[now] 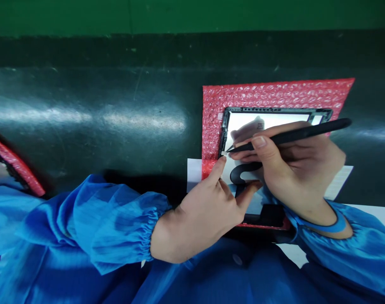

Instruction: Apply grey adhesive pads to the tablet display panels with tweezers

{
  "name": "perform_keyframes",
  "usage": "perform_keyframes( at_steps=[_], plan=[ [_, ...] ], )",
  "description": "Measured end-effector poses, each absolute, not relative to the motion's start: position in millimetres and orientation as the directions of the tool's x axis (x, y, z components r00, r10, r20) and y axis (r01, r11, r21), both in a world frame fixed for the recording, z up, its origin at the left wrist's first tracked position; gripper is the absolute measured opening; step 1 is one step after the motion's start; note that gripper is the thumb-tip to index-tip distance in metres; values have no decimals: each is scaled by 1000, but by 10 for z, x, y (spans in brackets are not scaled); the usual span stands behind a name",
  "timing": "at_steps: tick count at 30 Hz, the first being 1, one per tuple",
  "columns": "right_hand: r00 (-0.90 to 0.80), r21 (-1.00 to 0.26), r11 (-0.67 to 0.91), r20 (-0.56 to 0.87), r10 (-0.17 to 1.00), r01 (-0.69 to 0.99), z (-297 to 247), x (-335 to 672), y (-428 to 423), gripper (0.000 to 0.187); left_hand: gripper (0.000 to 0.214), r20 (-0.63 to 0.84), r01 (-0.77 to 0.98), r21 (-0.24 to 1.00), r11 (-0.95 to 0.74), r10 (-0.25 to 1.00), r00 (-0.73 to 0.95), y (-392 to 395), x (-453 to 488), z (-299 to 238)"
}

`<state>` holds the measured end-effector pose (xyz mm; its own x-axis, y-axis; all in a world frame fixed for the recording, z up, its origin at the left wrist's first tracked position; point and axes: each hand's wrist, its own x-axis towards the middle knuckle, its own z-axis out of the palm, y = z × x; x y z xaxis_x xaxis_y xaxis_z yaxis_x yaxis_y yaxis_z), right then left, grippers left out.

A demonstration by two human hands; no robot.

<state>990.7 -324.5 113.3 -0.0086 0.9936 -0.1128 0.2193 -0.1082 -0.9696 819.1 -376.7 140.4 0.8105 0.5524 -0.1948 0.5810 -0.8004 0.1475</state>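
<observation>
Along the bottom of the frame lie the person's blue sleeves (116,223), gathered at the cuffs. Just above them, at lower centre, the left hand (205,215) rests on the work with index finger and thumb spread apart and the other fingers curled under. It grips nothing. The index fingertip touches the left edge of the black-framed panel (284,119), and the thumb lies against the lower end of a black curved strip (239,171) that sits on the panel.

To the right of centre, the right hand (290,169) is closed around a black pen-like tool (306,133), pinched between thumb and fingers. The tool slants from the right side of the frame down to the left, and its tip meets the panel's left edge just above the left index finger.

The panel, shiny and pale inside its frame, lies flat at centre right on a sheet of red bubble wrap (274,95). White paper (194,173) shows from under the wrap on both sides. All of this rests on a dark, glossy table (116,118). At the left edge of the frame lies a red-edged object (15,169), too cropped to identify. A green band (192,14) runs across the top.
</observation>
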Motion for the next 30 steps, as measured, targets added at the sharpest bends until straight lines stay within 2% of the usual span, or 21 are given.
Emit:
perform_keyframes(
  at_steps=[7,11,13,16,18,20,22,23,25,27,28,30],
  plan=[
    [-27,-960,-135,-146,989,244,1170,9903,-3244,4,66,-193,578,213,-788,546,816,-3695,8179,1409],
    [-10,-970,-157,-162,987,186,1158,9896,-3237,5,65,-188,555,267,-788,523,832,-3640,8146,1410],
    [11,-969,-186,-187,982,164,1140,9894,-3226,6,78,-212,534,279,-798,491,845,-3612,8136,1407],
    [12,-975,-197,-197,980,108,1100,9886,-3199,11,110,-252,495,289,-820,433,865,-3545,8153,1413],
    [0,-979,-195,-195,981,61,1075,9884,-3174,17,121,-261,473,303,-827,406,876,-3485,8177,1444],
    [-20,-981,-196,-196,980,9,1069,9905,-3154,23,109,-246,465,310,-829,402,882,-3439,8181,1506],
    [-19,-984,-174,-173,985,-46,1095,9981,-3150,24,69,-212,520,292,-803,475,854,-3447,8140,1583],
    [-6,-987,-146,-146,989,-67,1120,10047,-3159,23,50,-201,596,264,-758,561,803,-3477,8099,1614],
    [56,-996,-58,-62,996,-73,1184,10241,-3198,20,40,-217,797,183,-575,767,604,-3583,7990,1635],
    [137,-999,34,30,990,-27,1243,10501,-3256,18,37,-278,932,150,-330,891,360,-3712,7882,1587],
    [171,-998,60,61,983,7,1261,10643,-3286,17,32,-315,956,187,-227,908,278,-3770,7842,1543],
    [231,-994,73,90,969,81,1260,10923,-3338,14,17,-366,937,335,-99,903,227,-3857,7804,1446]
  ],
)
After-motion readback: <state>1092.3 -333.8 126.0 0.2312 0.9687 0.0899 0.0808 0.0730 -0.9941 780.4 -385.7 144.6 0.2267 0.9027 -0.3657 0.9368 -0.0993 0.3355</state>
